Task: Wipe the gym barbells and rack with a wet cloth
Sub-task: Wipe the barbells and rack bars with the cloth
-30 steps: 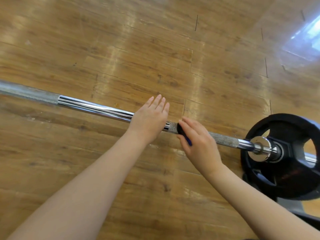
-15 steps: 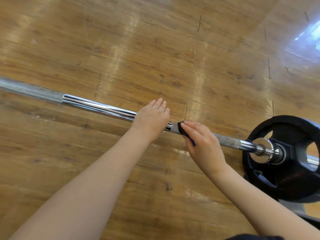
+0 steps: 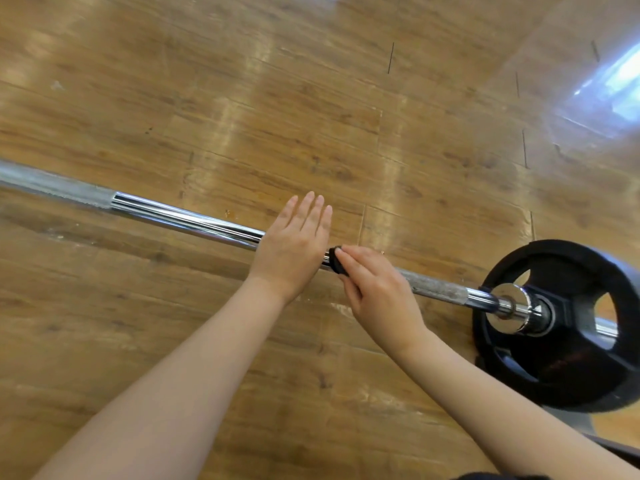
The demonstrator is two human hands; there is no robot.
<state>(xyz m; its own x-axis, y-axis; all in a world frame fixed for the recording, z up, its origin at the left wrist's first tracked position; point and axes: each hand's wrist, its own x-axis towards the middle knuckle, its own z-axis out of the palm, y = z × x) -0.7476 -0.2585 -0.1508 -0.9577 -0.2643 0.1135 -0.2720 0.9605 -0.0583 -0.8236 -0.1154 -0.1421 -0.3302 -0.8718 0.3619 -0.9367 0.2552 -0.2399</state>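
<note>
A chrome barbell bar (image 3: 187,216) runs from the left edge down to a black weight plate (image 3: 568,344) at the right. My left hand (image 3: 294,244) lies flat on top of the bar with straight fingers. Right beside it, my right hand (image 3: 377,292) wraps a small dark cloth (image 3: 334,259) around the bar at the start of a rough knurled section (image 3: 436,287). Most of the cloth is hidden under my fingers.
A glossy wooden plank floor (image 3: 311,98) lies beneath the bar. A grey base or rack foot (image 3: 571,419) shows under the weight plate at the lower right. Window glare reflects at the top right.
My right hand has slid the cloth a little to the left along the bar, closing the gap to my left hand. My left hand stays flat on the bar.
</note>
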